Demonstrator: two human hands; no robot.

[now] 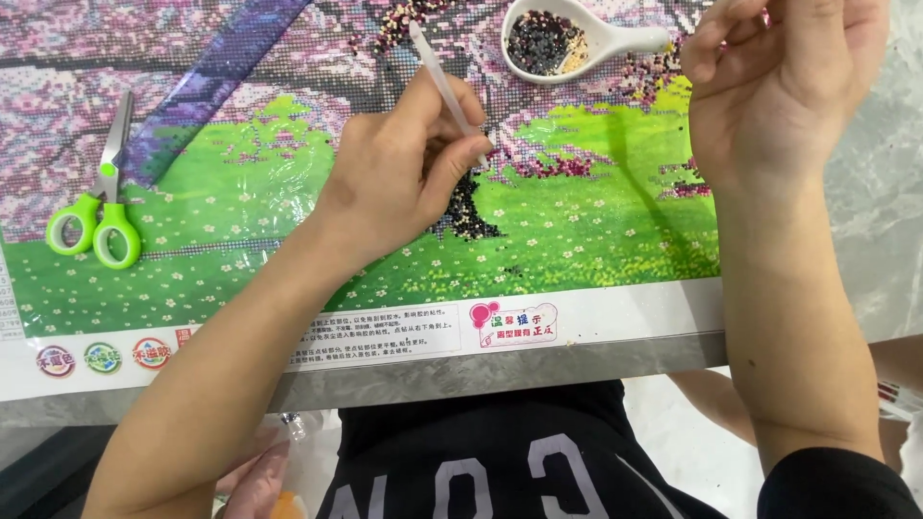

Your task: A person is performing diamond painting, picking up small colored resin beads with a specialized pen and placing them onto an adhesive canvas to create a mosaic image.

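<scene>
The left hand (404, 173) pinches a white pen (447, 94) between thumb and fingers, the shaft slanting up and away from the grip. Its tip comes down just below the pinch, at the dark bead patch of the tree trunk (466, 207) on the canvas (240, 192). Up and to the right of the grip, a white tray (586, 38) lies on the canvas with dark and pale beads (543, 43) in its bowl. The right hand (779, 82) sits just beyond the tray's narrow end, fingers curled loosely inward, and holds nothing that can be seen; whether it touches the tray is unclear. Far to the left of the pen grip, green-handled scissors (96, 207) lie shut on the clear film over the canvas
</scene>
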